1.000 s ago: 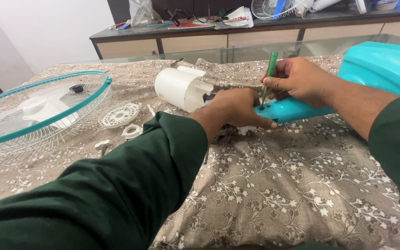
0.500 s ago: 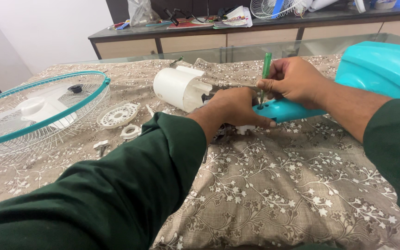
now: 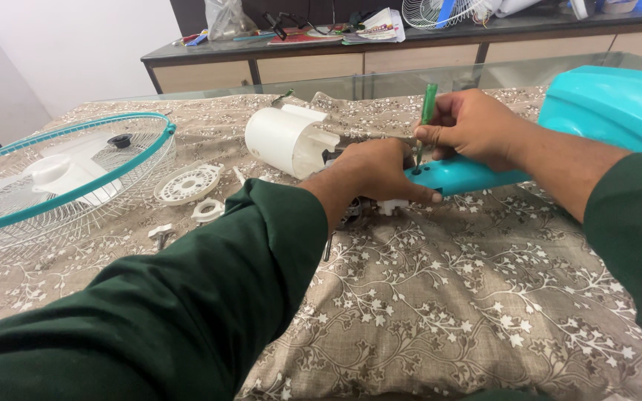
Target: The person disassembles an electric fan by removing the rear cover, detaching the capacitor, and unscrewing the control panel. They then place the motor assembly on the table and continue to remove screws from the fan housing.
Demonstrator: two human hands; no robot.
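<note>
From the head view, the right hand (image 3: 477, 126) is pinching a green screwdriver (image 3: 426, 111), now standing more upright than a second ago, its tip in the teal neck (image 3: 462, 175) lying on the cloth (image 3: 447, 297). The left hand (image 3: 377, 172), fingers curled, is clamping that neck.

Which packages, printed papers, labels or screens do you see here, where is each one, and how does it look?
Clear plastic bag: on the dark sideboard at the back, left part; crumpled, see-through, greyish.
Printed papers: on the same sideboard, near the middle; a loose fanned stack, white with colourful print.
Flat red item: beside the papers, to their left; thin, maybe a booklet.
No screens or signs in view.
</note>
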